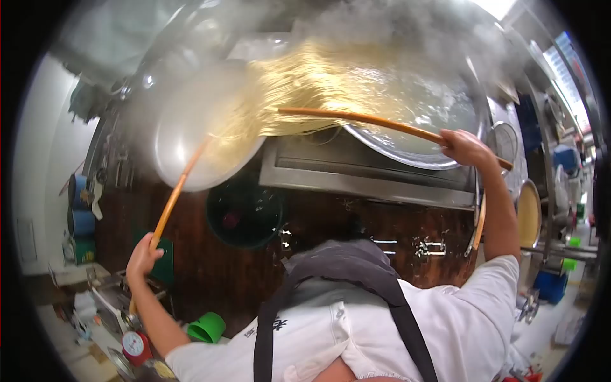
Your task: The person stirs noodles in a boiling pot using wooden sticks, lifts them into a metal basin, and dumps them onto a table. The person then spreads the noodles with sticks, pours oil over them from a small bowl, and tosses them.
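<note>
My left hand [143,258] is closed round the lower end of a long wooden stick [175,197], whose far tip reaches into the large metal bowl [175,159]. A second long wooden stick [375,120] is gripped in my right hand [468,148], and it slants left under a mass of yellow noodles [312,79]. The noodles stretch from the big round pot of steaming water [417,159] across to the bowl. Steam blurs the far side of both vessels, and the left stick's tip is partly lost among noodles.
A metal counter edge [363,184] runs below the pot. A dark green tub [245,216] stands on the wet brown floor [191,254]. Near my left arm are a green container [207,328] and a red dial scale [135,345]. A round strainer [504,140] is at the right.
</note>
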Action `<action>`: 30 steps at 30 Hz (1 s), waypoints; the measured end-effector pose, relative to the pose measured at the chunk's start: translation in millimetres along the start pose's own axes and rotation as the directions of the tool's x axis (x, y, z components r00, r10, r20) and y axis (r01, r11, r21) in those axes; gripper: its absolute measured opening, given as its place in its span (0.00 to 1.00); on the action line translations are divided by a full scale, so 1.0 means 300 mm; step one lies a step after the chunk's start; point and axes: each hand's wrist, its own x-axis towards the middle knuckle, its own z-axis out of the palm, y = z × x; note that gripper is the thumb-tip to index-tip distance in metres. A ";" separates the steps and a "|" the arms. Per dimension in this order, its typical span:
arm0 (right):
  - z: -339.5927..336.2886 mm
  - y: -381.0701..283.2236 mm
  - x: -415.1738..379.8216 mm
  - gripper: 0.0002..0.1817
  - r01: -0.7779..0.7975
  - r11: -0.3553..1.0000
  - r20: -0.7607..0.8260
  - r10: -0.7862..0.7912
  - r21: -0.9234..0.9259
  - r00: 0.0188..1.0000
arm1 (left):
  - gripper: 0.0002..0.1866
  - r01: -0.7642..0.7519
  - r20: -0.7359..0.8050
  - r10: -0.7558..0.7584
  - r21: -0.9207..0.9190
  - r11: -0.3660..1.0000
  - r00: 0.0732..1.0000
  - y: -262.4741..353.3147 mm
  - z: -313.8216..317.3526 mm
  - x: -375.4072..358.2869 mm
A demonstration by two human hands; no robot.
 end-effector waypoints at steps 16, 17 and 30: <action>0.104 0.932 0.126 0.11 -0.330 0.928 0.023 0.339 -0.175 0.941 | 0.13 0.500 0.719 0.231 -0.643 0.581 0.656 1.459 0.542 0.160; 0.177 0.892 0.209 0.11 -0.280 0.944 0.078 0.297 -0.175 0.952 | 0.12 0.481 0.699 0.246 -0.664 0.572 0.672 1.480 0.598 0.213; 0.473 -0.160 0.547 0.17 0.013 0.757 -0.131 0.096 0.654 0.987 | 0.14 -0.081 0.002 0.367 -0.974 0.211 0.930 1.515 0.879 0.672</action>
